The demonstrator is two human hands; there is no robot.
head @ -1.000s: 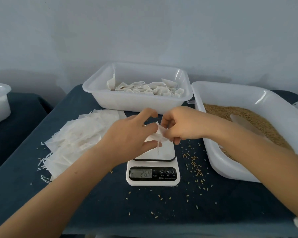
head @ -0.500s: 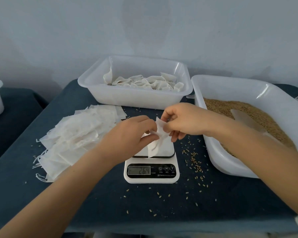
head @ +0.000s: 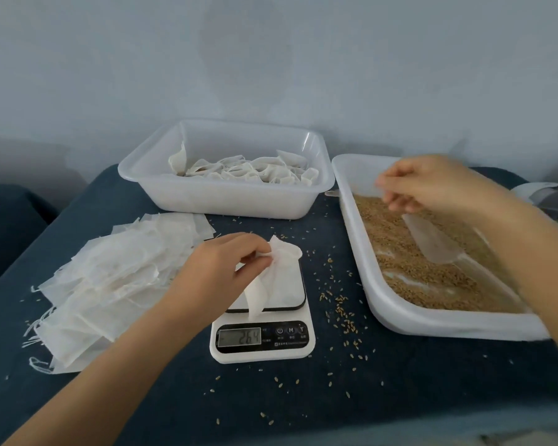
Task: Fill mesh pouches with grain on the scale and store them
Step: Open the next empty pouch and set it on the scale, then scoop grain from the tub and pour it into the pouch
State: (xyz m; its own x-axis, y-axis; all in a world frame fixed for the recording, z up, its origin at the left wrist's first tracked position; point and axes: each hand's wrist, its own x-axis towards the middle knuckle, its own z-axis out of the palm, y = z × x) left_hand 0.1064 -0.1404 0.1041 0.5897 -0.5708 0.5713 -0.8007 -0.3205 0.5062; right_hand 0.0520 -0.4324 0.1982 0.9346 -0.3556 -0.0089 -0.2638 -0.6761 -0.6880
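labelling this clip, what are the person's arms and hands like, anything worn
Both forearms are bare up to the frame edge: no sleeves, gloves, watch or rings show on the left hand or right hand. The right hand is motion-blurred, so small details there cannot be told.

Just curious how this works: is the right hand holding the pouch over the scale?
No, the left hand pinches the pouch over the scale, while the right hand is above the grain tray.

Head view, downward over table (head: 400, 397)

A small packing workstation: scale (head: 261, 320), grain tray (head: 432, 323), pouch stack (head: 116, 272) on a cloth-covered table (head: 400, 397).
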